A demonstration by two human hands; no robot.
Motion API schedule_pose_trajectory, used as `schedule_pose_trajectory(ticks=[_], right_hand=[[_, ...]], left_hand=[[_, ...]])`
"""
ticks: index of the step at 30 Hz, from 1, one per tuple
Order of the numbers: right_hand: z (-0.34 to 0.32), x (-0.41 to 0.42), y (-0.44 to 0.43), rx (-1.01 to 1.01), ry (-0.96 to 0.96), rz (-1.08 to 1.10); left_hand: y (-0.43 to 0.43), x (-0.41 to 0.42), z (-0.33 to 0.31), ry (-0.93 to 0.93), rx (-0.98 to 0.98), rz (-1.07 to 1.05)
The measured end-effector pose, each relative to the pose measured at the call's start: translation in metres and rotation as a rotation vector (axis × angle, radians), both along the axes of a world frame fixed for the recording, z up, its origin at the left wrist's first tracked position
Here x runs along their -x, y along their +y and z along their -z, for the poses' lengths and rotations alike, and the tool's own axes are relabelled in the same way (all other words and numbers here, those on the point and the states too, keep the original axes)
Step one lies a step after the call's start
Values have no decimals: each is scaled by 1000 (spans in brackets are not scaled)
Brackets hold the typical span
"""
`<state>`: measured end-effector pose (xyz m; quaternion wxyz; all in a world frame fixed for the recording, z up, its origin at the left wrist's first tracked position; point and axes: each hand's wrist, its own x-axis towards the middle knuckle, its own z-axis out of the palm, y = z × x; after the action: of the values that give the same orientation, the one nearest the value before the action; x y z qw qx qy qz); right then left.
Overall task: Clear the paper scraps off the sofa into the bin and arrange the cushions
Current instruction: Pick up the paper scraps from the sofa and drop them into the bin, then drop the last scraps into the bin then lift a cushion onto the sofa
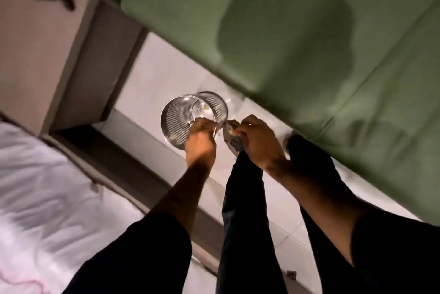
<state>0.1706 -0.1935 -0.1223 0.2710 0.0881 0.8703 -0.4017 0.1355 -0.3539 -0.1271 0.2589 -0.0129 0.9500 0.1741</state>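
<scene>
A round metal mesh bin (175,116) stands on the pale tiled floor just in front of the green sofa (297,31). My left hand (200,142) hovers over the bin's near rim, its fingers bunched on small pale paper scraps. My right hand (258,142) is right beside the bin, closed on a crumpled bundle of paper scraps (230,129) that sticks out toward the bin. A few scraps lie inside the bin. The sofa seat in view is bare, with only my shadow on it. No cushions are in view. The whole frame is motion-blurred.
White bedding (47,186) fills the lower left, edged by a brown frame (123,167). A beige cabinet (35,43) stands at the upper left. My dark-trousered legs (245,210) are planted on the tiled floor (152,79) between bed and sofa.
</scene>
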Motion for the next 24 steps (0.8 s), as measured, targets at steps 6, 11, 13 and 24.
schedule_pose_trajectory(ticks=[6,11,13,24], right_hand=[[26,24,-99,-56,13,-232],[48,41,-124,-101,-42,-232],[55,44,-125,-90,-56,-281],[59,33,-104,-85,-62,-252]], left_hand=[[-73,7,18,22,38,-320],[-85,13,38,-8,-8,-296],[-85,13,46,-48,-61,-326],[-72,14,58,-150,-23,-347]])
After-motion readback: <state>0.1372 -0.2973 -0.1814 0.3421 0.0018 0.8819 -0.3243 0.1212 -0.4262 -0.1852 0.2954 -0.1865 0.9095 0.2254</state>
